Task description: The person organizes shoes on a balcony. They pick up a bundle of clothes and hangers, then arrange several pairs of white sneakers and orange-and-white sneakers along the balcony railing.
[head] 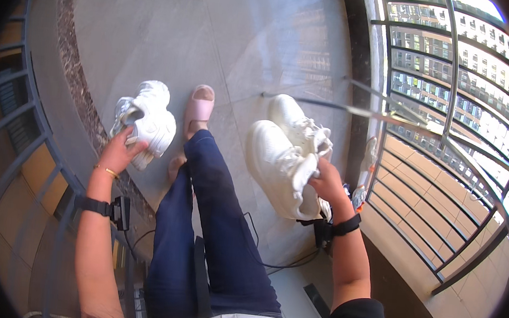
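Note:
In my left hand [124, 151] is a pair of white sneakers [154, 123], gripped together around the ankle openings with the thumb over one collar. My right hand [329, 181] holds a second pair, cream-white lace-up sneakers [272, 160], by their collars and tongues; some of its fingers are hidden by the shoes. Both pairs are held apart, one on each side of my legs. Between them my foot stands in a pink slide sandal [200, 106] on the grey tiled floor [166, 28]. My other foot is partly hidden behind the trouser leg.
A metal-barred railing [412, 218] runs along the right, with buildings beyond. Thin metal rack bars [354, 109] stick out near the right-hand shoes. More shoes [360, 195] stand by the wall edge. Grey metal bars [40, 113] line the left. Black cables [272, 266] hang by my legs.

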Tool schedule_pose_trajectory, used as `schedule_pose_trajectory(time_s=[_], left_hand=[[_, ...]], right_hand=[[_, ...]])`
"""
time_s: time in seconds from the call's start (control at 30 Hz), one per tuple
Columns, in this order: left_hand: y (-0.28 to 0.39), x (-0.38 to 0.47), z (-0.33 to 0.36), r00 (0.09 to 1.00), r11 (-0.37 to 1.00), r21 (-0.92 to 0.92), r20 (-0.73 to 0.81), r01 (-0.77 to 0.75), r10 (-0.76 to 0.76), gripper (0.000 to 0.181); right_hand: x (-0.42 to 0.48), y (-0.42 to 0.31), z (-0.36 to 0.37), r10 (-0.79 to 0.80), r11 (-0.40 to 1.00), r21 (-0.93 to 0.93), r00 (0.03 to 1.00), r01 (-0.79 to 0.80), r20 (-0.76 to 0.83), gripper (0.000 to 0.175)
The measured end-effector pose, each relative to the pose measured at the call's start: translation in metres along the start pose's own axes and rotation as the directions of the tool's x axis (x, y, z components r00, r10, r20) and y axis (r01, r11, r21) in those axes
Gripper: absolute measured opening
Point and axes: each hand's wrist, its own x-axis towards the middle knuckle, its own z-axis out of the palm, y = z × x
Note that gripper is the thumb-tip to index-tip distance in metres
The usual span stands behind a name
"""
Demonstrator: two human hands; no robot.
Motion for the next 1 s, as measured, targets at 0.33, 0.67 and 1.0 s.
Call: schedule_pose_trajectory(time_s=[0.33, 0.67, 1.0], left_hand=[[-0.078, 0.061, -0.018, 0.983, 0.989, 0.151, 0.180, -0.009, -0.018, 0.079], [-0.030, 0.086, 0.017, 0.934, 0.914, 0.371, 0.357, -0.166, 0.024, 0.071], [0.063, 0.101, 0.138, 0.877, 0.771, 0.527, 0.474, -0.359, 0.085, 0.072]], right_hand=[[-0.022, 0.038, 0.082, 0.375, 0.922, 0.188, 0.904, -0.339, -0.207, 0.043], [-0.035, 0.107, 0.134, 0.394, 0.909, 0.333, 0.779, -0.252, -0.487, 0.054], [-0.038, 0.154, 0.151, 0.272, 0.960, 0.223, 0.771, -0.172, -0.576, 0.045]])
